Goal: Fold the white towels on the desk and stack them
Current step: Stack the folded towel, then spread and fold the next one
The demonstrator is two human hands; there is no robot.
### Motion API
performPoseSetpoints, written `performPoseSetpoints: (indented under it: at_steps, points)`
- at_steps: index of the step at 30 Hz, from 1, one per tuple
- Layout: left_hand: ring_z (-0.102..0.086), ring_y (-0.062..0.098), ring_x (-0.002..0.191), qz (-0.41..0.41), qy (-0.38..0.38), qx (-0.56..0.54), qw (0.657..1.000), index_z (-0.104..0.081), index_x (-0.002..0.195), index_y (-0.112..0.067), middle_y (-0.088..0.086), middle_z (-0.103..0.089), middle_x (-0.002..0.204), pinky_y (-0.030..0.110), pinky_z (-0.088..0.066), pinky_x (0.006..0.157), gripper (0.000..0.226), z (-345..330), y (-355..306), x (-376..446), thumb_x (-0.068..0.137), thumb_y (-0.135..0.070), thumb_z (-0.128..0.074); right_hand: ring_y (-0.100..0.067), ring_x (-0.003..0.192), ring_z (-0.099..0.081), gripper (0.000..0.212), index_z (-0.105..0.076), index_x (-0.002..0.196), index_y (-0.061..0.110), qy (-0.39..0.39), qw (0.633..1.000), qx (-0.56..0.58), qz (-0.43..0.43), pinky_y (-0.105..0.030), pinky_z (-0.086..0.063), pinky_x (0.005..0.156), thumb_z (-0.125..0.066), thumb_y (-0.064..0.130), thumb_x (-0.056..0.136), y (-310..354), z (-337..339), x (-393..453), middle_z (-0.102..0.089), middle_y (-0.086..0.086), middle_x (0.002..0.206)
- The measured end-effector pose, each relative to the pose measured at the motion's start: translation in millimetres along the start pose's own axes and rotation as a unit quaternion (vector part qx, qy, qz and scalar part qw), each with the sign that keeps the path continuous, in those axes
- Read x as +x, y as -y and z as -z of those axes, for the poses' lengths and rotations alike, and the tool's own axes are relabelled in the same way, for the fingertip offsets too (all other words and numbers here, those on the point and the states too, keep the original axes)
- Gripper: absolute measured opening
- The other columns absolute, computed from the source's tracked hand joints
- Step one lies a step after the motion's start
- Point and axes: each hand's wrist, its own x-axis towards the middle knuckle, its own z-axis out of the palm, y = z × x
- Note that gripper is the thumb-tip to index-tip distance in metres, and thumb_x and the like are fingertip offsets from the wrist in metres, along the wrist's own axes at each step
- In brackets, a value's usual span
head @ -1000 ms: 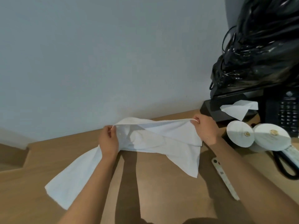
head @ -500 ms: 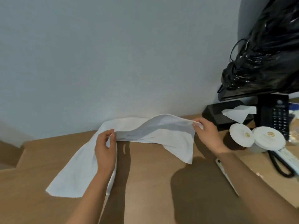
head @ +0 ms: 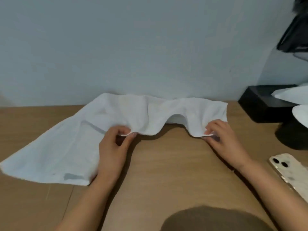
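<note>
1. Lowered since the earlier frame, the towel (head: 130,117) now lies on the worktop (head: 166,172) instead of hanging between raised hands.
2. Soft white cloth, it runs along the far wall, its near edge wavy with an arch between the hands; its left end spreads flat toward the near left.
3. Left hand (head: 113,145) pinches the near edge, fingers curled.
4. Right hand (head: 223,139) pinches a corner likewise.
5. A phone (head: 290,172) lies at the right, a black box (head: 260,105) beyond it.

- Soft white cloth towel (head: 126,112), matt, lightly creased
- Smooth brown wooden desk (head: 166,172), matt
- Glossy pale gold phone (head: 288,170)
- Matt black box (head: 260,105)
</note>
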Motion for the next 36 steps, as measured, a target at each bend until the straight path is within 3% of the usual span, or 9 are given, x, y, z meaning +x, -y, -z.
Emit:
performPoseSetpoints:
  at_steps: [3,9,15,19,23,25,29,33,36]
  points:
    - [-0.063,0.001,0.086,-0.05,-0.014,-0.001,0.999,-0.066,0.09,-0.022,-0.012,-0.067,0.09,0.017,-0.048,0.078,0.015,7,-12,-8,0.086,-0.034,-0.073,-0.018,0.087,-0.057,0.013,-0.065,0.073,0.015,0.023,0.999,-0.034,-0.018,-0.019,-0.039,0.067,-0.076,0.02,0.079,-9,27,22,-0.061,0.004,0.087]
    - [-0.062,0.009,0.099,-0.024,-0.088,-0.039,0.995,-0.066,0.093,-0.023,-0.011,-0.067,0.101,0.039,-0.054,0.092,0.014,30,-49,-61,0.086,-0.031,-0.073,-0.023,0.112,-0.054,0.02,-0.068,0.098,0.002,-0.103,0.992,0.063,0.035,-0.025,-0.035,0.094,-0.075,0.011,0.082,-7,104,-16,-0.064,-0.003,0.095]
    - [-0.061,-0.001,0.101,-0.078,-0.048,-0.004,0.996,-0.061,0.088,-0.028,-0.018,-0.066,0.108,0.022,-0.049,0.085,0.008,55,-64,-130,0.09,-0.03,-0.069,-0.016,0.126,-0.051,0.02,-0.058,0.072,0.014,-0.166,0.971,0.091,0.144,-0.03,-0.037,0.106,-0.077,0.008,0.078,-13,124,-137,-0.066,0.003,0.112]
    - [-0.061,0.001,0.096,-0.063,0.017,0.074,0.995,-0.063,0.093,-0.028,-0.015,-0.066,0.105,0.018,-0.045,0.077,0.009,67,-50,-168,0.087,-0.031,-0.07,-0.002,0.126,-0.046,0.023,-0.06,0.081,0.038,-0.038,0.991,0.074,0.107,-0.032,-0.037,0.107,-0.073,0.019,0.081,-9,102,-204,-0.062,0.018,0.117]
    - [-0.059,0.011,0.09,-0.006,0.078,0.293,0.953,-0.062,0.093,-0.028,-0.012,-0.06,0.1,0.028,-0.047,0.07,0.008,74,-65,-176,0.088,-0.028,-0.068,0.007,0.115,-0.048,0.002,-0.062,0.084,0.044,0.04,0.992,0.049,0.111,-0.031,-0.045,0.099,-0.063,0.045,0.084,2,90,-229,-0.06,0.027,0.113]
    - [-0.058,0.012,0.088,-0.005,0.082,0.393,0.916,-0.061,0.099,-0.032,-0.011,-0.058,0.106,0.031,-0.048,0.071,0.014,77,-81,-177,0.087,-0.025,-0.062,0.011,0.111,-0.05,0.02,-0.068,0.091,0.045,0.084,0.989,0.036,0.116,-0.027,-0.047,0.095,-0.056,0.058,0.083,5,93,-231,-0.06,0.032,0.114]
    - [-0.057,0.003,0.085,-0.126,0.113,0.281,0.945,-0.063,0.102,-0.034,-0.017,-0.059,0.101,0.027,-0.046,0.071,0.022,39,-129,-171,0.087,-0.02,-0.056,0.014,0.099,-0.057,0.029,-0.07,0.105,0.048,0.202,0.974,0.037,0.1,-0.014,-0.05,0.081,-0.054,0.061,0.085,14,116,-219,-0.062,0.039,0.107]
    - [-0.053,0.008,0.109,-0.229,0.255,0.238,0.909,-0.062,0.117,-0.027,-0.01,-0.057,0.118,0.029,-0.046,0.088,0.023,-39,-167,-135,0.095,-0.03,-0.058,-0.006,0.073,-0.066,0.015,-0.075,0.095,0.036,0.12,0.981,0.145,0.04,-0.018,-0.05,0.056,-0.063,0.036,0.087,25,139,-189,-0.071,0.026,0.09]
    - [-0.047,0.019,0.124,-0.24,0.297,0.296,0.876,-0.058,0.127,-0.023,-0.003,-0.055,0.131,0.037,-0.04,0.101,0.033,-80,-168,-88,0.095,-0.028,-0.06,-0.022,0.067,-0.068,0.029,-0.064,0.118,0.036,0.05,0.974,0.219,-0.031,-0.036,-0.055,0.051,-0.063,0.029,0.09,20,149,-166,-0.072,0.013,0.097]
